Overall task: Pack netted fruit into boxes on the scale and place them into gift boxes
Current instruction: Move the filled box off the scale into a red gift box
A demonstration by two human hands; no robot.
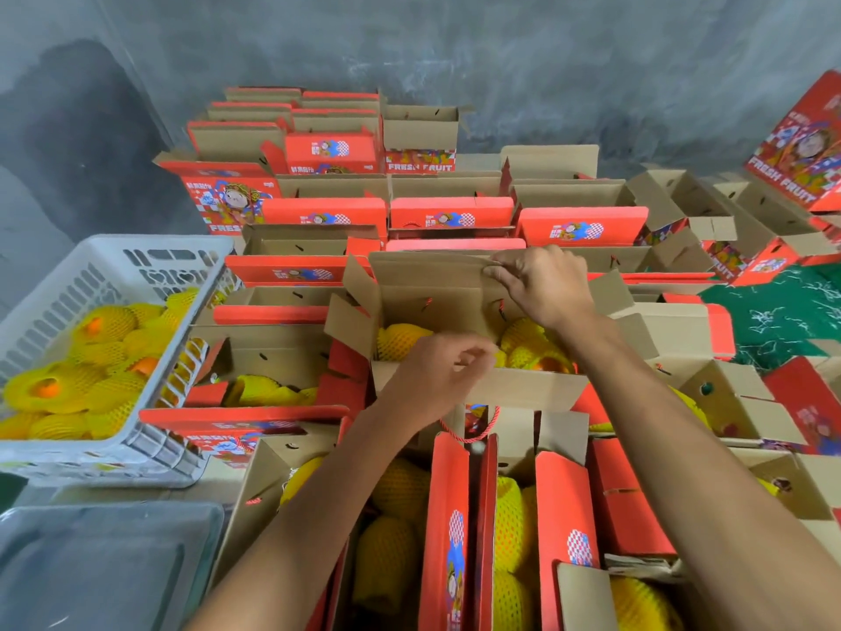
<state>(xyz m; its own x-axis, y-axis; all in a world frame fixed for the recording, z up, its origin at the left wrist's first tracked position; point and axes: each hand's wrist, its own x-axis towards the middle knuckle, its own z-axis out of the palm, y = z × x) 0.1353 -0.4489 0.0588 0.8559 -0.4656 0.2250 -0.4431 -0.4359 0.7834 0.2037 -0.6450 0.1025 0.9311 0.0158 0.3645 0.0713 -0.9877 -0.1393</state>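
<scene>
Pinching the top edge of the far flap (pixel 437 266) of an open gift box (pixel 455 311), the right hand (pixel 544 284) has thumb and forefinger closed on the cardboard, the other fingers curled beside them. The left hand (pixel 437 375) sits at the near flap (pixel 523 387) of the same box, its fingers curled with thumb and forefinger tips close together; whether they actually grip the flap or a cord cannot be told.

Netted fruit (pixel 528 346) in yellow foam mesh lies inside that box, directly between the two hands and below them. A red cord handle (pixel 471 432) hangs from the near outer side of the box, just under the left wrist.

Nearer still, more open boxes (pixel 448 530) hold netted fruit, their red flaps standing upright. To the left, a white plastic crate (pixel 150 275) is loaded with the same yellow-netted fruit (pixel 82 371), orange skin showing at some net openings. A grey tray-like surface (pixel 104 562) lies at the near left corner.

Rows of red and brown cartons (pixel 450 211) fill the far side up to a grey wall (pixel 546 61). "FRESH FRUIT" reads in white on a far box (pixel 421 162) and on a tilted box at far right (pixel 801 152); a cartoon figure and unreadable characters are printed on the panels. Green patterned flooring (pixel 782 311) shows at the right.
</scene>
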